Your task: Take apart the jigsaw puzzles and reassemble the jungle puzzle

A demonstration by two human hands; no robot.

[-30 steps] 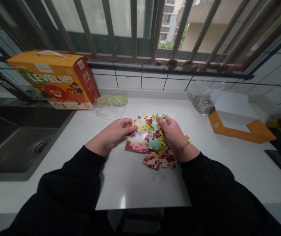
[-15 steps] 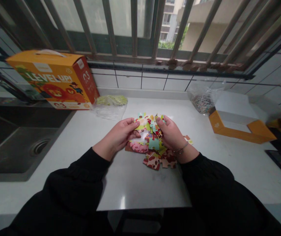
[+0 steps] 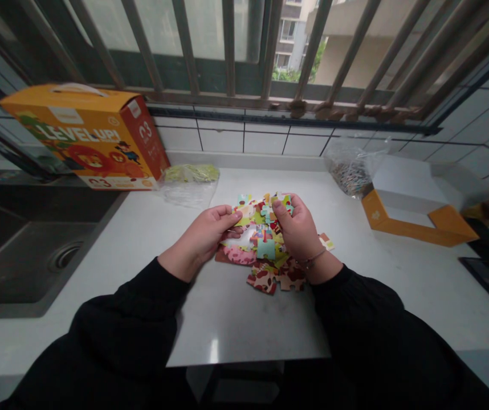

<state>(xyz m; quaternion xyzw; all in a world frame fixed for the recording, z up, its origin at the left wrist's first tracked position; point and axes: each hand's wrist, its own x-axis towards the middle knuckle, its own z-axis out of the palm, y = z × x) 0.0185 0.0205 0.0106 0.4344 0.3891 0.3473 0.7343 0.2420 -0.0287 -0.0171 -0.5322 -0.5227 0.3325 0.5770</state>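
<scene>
While both hands work the same heap, status by view:

head / left hand [image 3: 204, 239]: fingers pinched together on a yellow-green piece [image 3: 241, 216] at the heap's left edge, thumb on top.
head / right hand [image 3: 298, 230]: fingers curled shut on pieces at the heap's top right; which piece exactly, cannot tell.
head / heap [image 3: 265, 245]: loose puzzle pieces in one pile, mid-table [image 3: 236, 319], between the hands. Red-brown ones [image 3: 270, 279] at the near edge, a pink strip [image 3: 238, 255] lower left.
head / stray [image 3: 326, 241]: one piece just right of the right wrist, apart from the pile.
head / box [image 3: 86, 136]: orange, upright, back left beside the sink [image 3: 26, 250].
head / bags: one with green content [image 3: 191, 176] next to the box, one with small pieces [image 3: 351, 171] back right.
head / tray [image 3: 415, 210]: orange-and-white, open, far right.

risk: in my judgement a wrist or sleeve dragging through the pile could scatter pieces; anything pushed left could slide into the sink.
risk: the stray could get swept off unnoticed by the right forearm.

count: hands 2, box 1, bags 2, tray 1, sink 1, heap 1. Pieces overlap, so no exact tally.
</scene>
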